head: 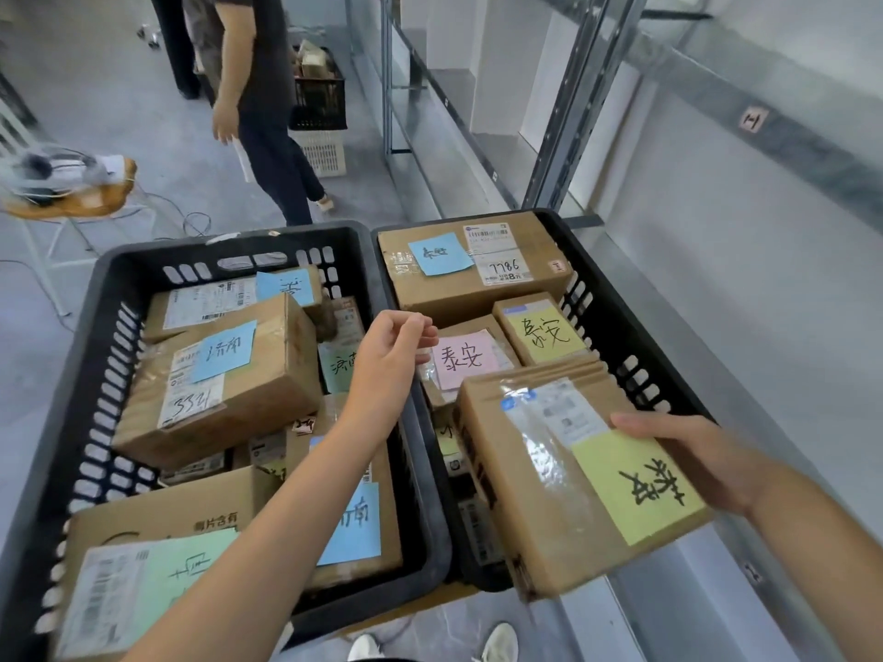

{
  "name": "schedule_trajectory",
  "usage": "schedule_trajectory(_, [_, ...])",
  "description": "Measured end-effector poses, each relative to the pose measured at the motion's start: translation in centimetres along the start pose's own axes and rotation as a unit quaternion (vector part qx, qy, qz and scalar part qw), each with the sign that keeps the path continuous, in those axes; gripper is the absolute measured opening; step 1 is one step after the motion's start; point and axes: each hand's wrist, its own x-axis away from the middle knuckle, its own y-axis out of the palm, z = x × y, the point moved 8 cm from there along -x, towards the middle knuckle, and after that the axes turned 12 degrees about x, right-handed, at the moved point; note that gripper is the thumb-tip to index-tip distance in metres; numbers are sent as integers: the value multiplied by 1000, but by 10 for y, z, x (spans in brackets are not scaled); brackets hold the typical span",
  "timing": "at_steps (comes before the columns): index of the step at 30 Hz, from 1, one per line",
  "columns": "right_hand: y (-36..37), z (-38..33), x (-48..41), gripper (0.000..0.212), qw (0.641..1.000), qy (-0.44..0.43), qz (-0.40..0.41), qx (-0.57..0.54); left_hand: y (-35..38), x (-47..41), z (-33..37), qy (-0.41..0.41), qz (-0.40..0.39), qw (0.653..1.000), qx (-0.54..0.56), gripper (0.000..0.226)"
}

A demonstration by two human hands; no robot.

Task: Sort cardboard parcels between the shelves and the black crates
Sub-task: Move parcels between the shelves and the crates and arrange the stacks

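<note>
Two black crates stand side by side below me, the left crate (71, 375) and the right crate (635, 336), both holding several taped cardboard parcels with coloured notes. My right hand (707, 456) grips a parcel with a yellow note (564, 475) by its right edge, above the near end of the right crate. My left hand (389, 355) hovers over the divide between the crates with loosely curled fingers, holding nothing, just left of a parcel with a pink note (466, 360). The metal shelves (716, 241) run along the right.
A person in dark clothes (267, 102) stands ahead beside a stacked black crate (317, 97) on a white crate (325, 152). A wooden stool with clutter (71, 188) and cables sits at the left. My shoes (499, 642) show below.
</note>
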Motion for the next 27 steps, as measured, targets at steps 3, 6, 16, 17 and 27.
schedule_trajectory(3, [12,2,-7,62,1000,13,-3,14,4,-2,-2,2,-1,1000,4,19])
schedule_trajectory(6, [14,-1,-19,48,999,-5,34,-39,7,-2,-4,7,-7,1000,10,19])
schedule_trajectory(16, [24,14,-54,62,995,-40,86,44,-2,-12,0,28,-1,999,15,17])
schedule_trajectory(17, [23,15,-53,69,992,-38,87,77,-3,-13,1,29,2,1000,11,17])
schedule_trajectory(27, [31,17,-52,86,962,-3,90,259,26,-6,-1,24,-36,998,-51,20])
